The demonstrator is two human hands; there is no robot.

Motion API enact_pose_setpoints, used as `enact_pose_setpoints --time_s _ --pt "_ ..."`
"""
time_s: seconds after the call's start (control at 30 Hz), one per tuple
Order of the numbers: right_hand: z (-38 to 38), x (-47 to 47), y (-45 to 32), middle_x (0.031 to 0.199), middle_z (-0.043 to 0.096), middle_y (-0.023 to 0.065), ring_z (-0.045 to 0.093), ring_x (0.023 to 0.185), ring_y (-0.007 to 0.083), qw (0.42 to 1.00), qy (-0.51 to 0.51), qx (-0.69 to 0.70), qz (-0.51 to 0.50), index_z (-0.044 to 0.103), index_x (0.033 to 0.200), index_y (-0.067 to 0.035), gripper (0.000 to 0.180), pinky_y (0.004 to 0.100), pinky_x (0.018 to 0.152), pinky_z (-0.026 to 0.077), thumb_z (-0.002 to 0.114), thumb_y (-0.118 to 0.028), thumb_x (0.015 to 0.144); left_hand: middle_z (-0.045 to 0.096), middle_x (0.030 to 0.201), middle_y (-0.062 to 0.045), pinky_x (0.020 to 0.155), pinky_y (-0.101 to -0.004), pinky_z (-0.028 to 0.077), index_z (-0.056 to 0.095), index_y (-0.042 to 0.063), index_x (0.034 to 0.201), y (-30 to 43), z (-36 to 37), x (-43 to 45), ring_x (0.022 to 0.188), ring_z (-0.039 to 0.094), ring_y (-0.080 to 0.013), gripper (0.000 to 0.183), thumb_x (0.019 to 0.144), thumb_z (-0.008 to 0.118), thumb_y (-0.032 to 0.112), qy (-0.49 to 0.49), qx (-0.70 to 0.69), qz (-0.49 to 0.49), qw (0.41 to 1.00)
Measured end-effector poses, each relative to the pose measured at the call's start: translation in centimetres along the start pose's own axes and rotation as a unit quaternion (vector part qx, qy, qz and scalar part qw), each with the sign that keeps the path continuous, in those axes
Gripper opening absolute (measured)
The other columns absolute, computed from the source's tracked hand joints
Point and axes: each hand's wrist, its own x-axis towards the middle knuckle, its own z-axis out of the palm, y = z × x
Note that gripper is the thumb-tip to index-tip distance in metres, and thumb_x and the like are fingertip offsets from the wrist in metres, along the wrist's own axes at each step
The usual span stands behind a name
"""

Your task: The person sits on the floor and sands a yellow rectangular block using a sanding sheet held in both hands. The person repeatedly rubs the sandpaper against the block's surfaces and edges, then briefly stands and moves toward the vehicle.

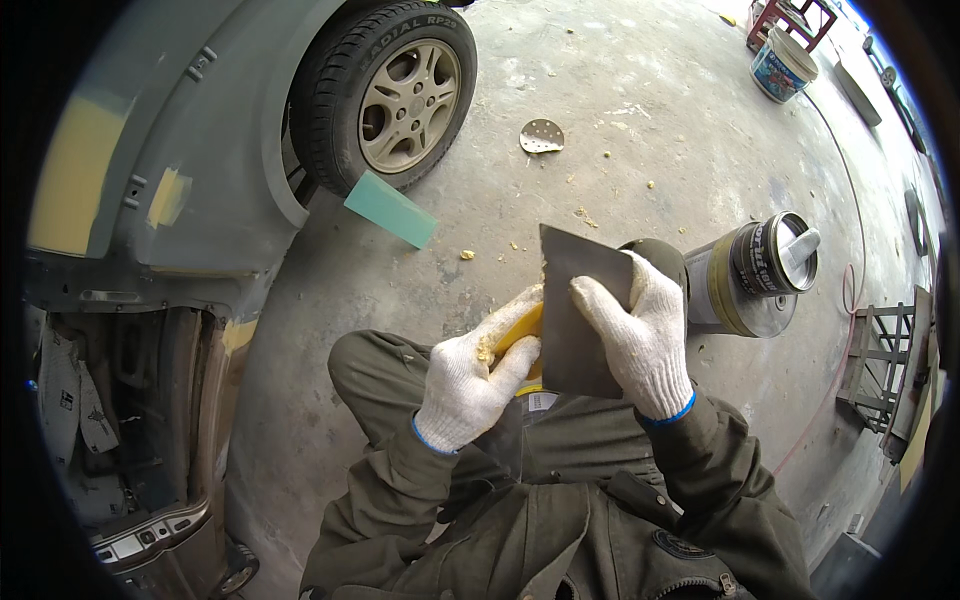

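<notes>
Both my hands wear white knit gloves with blue cuffs. My left hand (480, 367) grips a yellow spreader (525, 322), partly covered by the glove and a plate. Lumps of yellowish filler cling to the glove and the spreader. In my right hand (637, 337) is a thin dark rectangular plate (581, 300), tilted, with my thumb on its face. The spreader meets the plate's left edge in the picture; whether they touch I cannot tell. Below the hands, between my legs, a yellow-rimmed item with a white label (541, 403) is mostly hidden.
A grey car body (217, 165) with yellow filler patches (79, 169) stands at left, beside its wheel (412, 105). A teal sheet (391, 210), a perforated sanding disc (541, 136) and filler crumbs lie ahead. Stacked cans (739, 281) stand right, near a hose (847, 289) and bucket (781, 66).
</notes>
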Motion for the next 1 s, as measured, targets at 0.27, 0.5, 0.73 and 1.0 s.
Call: enact_pose_setpoints --time_s 0.27,0.5,0.73,1.0 --pt "0.2 -0.3 0.6 0.088 0.072 0.0098 0.066 0.081 0.0104 0.999 -0.027 -0.019 0.006 0.068 0.107 0.006 0.021 0.0278 0.074 0.055 0.068 -0.010 0.094 0.071 0.122 -0.022 0.089 -0.0319 0.058 0.060 -0.005 0.135 -0.3 -0.3 0.4 0.107 0.073 -0.0214 0.043 0.094 0.068 0.003 -0.006 0.076 0.084 0.994" --pt "0.5 -0.6 1.1 0.087 0.072 0.0128 0.066 0.079 0.0118 0.999 -0.047 -0.027 0.007 0.068 0.105 0.006 0.021 0.0291 0.072 0.054 0.068 -0.011 0.093 0.072 0.117 -0.024 0.085 -0.0328 0.058 0.061 -0.007 0.132 -0.8 -0.4 0.2 0.105 0.074 -0.0272 0.042 0.094 0.068 0.007 0.002 0.095 0.073 0.993" --pt "1.0 -1.3 1.0 0.088 0.073 0.0147 0.067 0.079 0.0133 0.997 -0.070 -0.039 0.023 0.067 0.104 0.006 0.024 0.0313 0.073 0.055 0.070 -0.013 0.090 0.074 0.111 -0.017 0.077 -0.0267 0.056 0.060 -0.008 0.134 -0.9 -0.6 0.2 0.092 0.069 -0.0139 0.041 0.096 0.067 0.005 -0.009 0.107 0.039 0.993" --pt "-0.1 -0.1 0.6 0.090 0.073 0.0117 0.067 0.082 0.0133 0.998 -0.019 0.022 0.056 0.067 0.105 0.008 0.027 0.0304 0.073 0.055 0.070 -0.015 0.090 0.076 0.105 -0.021 0.078 -0.0334 0.059 0.063 -0.006 0.131 0.0 0.0 0.4 0.091 0.077 -0.0235 0.039 0.094 0.068 0.006 -0.011 0.065 0.047 0.997"
